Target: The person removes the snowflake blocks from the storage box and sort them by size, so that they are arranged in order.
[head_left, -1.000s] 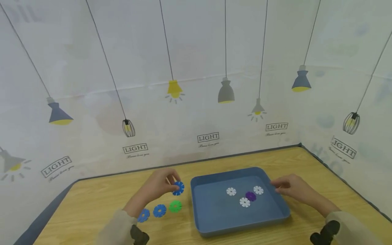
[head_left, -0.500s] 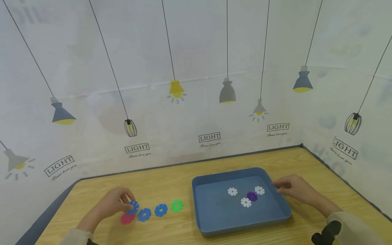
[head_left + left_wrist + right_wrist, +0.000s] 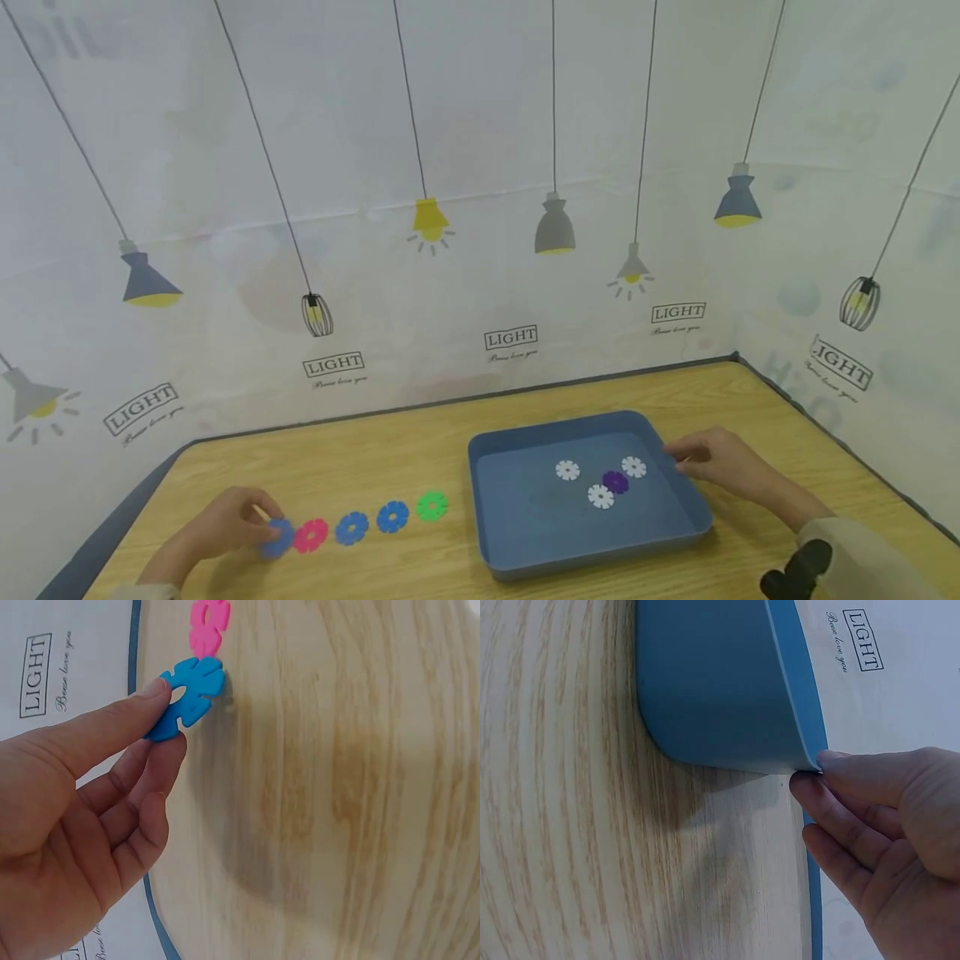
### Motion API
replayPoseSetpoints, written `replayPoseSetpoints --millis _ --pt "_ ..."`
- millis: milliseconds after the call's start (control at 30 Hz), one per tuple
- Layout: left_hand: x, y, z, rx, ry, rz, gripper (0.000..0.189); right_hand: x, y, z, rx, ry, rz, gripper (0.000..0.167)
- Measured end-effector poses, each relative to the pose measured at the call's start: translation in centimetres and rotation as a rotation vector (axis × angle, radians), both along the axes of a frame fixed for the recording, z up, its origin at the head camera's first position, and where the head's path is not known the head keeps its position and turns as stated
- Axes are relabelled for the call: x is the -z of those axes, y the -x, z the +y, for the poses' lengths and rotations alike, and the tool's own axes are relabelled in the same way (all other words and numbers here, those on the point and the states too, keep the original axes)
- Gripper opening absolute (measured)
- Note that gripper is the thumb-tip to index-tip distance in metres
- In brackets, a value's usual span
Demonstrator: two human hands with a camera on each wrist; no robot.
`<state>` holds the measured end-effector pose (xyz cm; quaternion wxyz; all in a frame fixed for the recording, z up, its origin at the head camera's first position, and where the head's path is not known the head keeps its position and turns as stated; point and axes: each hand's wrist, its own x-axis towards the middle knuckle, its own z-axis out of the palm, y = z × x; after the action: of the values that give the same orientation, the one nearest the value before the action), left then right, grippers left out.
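The held blue disc (image 3: 199, 688), positioned well to the left of the tray (image 3: 525, 521), was thin, smooth and flower-shaped, with slots cut into its rim and a hole at its centre. Your left hand (image 3: 227, 523) was clamped on it, thumb against fingers. Your right hand (image 3: 900, 825) was clamped on the tray's right rim, thumb and fingertip pinching the edge. The tray was a smooth, shallow blue rectangle with rounded corners; it sat on a table (image 3: 360, 450) with a pale, streaked wood grain.

Left of the tray, reading outward, a row comprised a green disc (image 3: 423, 507), a blue disc (image 3: 383, 518), a second blue disc (image 3: 342, 531), a pink disc (image 3: 302, 538) and the held one. Contact between the last two could not be determined. Your thumb covered part of the held disc, and the tray stood between your right hand and the row. Behind the tray rose a pale sheet (image 3: 480, 283) printed with lamps.

Count: five discs left of the tray; four inside it, namely three white discs (image 3: 594, 498) and one purple disc (image 3: 615, 482).
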<state>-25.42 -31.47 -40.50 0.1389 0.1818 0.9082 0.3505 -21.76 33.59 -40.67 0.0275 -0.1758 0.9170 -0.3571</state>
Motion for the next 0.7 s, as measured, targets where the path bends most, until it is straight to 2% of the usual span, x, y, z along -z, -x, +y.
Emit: replayPoseSetpoints --millis 167,367,433,700 --pt "0.5 -0.3 -0.7 -0.026 0.015 0.008 0.019 -0.1 0.0 -0.1 -0.005 0.003 0.002 0.032" --pt "1.1 -0.4 -0.8 -0.178 0.108 -0.017 0.016 -0.2 0.0 -0.1 -0.014 -0.007 0.009 0.031" --pt "1.3 -0.4 -0.7 -0.212 0.124 -0.019 0.016 -0.2 0.0 -0.1 -0.019 -0.005 0.010 0.031" --pt "1.8 -0.6 -0.5 -0.266 0.130 0.009 0.013 -0.2 -0.1 -0.1 -0.011 0.010 -0.004 0.032"
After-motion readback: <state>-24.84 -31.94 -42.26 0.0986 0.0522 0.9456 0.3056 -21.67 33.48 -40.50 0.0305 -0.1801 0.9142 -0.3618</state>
